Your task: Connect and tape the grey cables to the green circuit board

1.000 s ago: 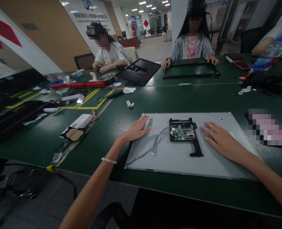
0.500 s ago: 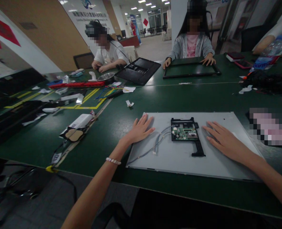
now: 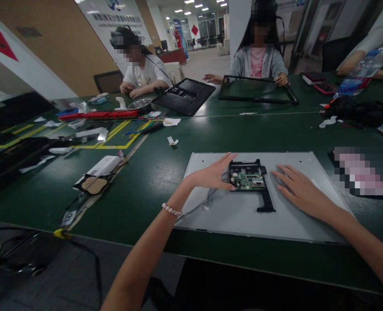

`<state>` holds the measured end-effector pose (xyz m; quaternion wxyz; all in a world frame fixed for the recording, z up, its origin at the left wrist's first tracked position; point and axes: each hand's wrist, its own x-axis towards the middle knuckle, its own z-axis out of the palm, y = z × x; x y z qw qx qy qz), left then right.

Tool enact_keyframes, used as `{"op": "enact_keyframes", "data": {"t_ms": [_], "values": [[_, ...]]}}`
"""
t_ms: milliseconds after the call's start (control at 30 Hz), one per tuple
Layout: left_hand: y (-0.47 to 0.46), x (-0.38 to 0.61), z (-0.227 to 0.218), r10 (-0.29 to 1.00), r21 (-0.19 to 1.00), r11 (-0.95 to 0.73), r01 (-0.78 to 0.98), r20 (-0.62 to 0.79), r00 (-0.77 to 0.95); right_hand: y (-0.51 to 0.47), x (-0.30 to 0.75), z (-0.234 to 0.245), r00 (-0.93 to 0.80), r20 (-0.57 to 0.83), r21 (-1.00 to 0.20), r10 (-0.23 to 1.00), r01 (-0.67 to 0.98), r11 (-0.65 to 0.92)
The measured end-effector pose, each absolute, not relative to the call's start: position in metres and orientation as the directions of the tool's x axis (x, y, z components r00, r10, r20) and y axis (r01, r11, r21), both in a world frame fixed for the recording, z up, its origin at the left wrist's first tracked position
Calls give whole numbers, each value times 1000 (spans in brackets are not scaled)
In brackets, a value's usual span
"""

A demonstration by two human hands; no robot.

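A light grey flat panel (image 3: 230,220) lies on the green table in front of me. On its middle sits a black bracket (image 3: 267,201) carrying a green circuit board (image 3: 248,181). Grey cables (image 3: 196,206) run from the board's left side toward the panel's lower left edge. My left hand (image 3: 212,172) is at the left side of the bracket, fingers stretched apart, over the cables; whether it touches the bracket I cannot tell. Flat on the panel, right of the bracket, rests my right hand (image 3: 296,190) with its fingers spread, holding nothing.
A phone-like pink item (image 3: 359,172) lies right of the panel. To the left are a white and black taped pack (image 3: 99,175) and cords. Across the table, a person holds a black frame (image 3: 259,101); beside it is a black back cover (image 3: 185,96). A bottle (image 3: 356,82) stands at far right.
My left hand has moved right, from the panel's left part to the bracket's side. My right hand stays on the panel. The co-worker's black frame is now tilted up, one hand off it.
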<state>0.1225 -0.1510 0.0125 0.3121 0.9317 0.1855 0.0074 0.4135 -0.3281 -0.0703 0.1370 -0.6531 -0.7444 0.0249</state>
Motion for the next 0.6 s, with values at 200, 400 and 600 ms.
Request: {"op": "enact_keyframes", "data": {"t_ms": [200, 400, 600], "values": [[-150, 122, -3, 377, 702, -637, 319, -76, 923, -328, 412, -71, -110, 178, -211, 978, 966, 148], [-154, 119, -6, 399, 736, -595, 324, -80, 914, -327, 412, -73, -102, 191, -221, 976, 964, 144], [-154, 120, -9, 378, 746, -589, 310, -85, 922, -328, 412, -71, -96, 182, -223, 978, 965, 137]]}}
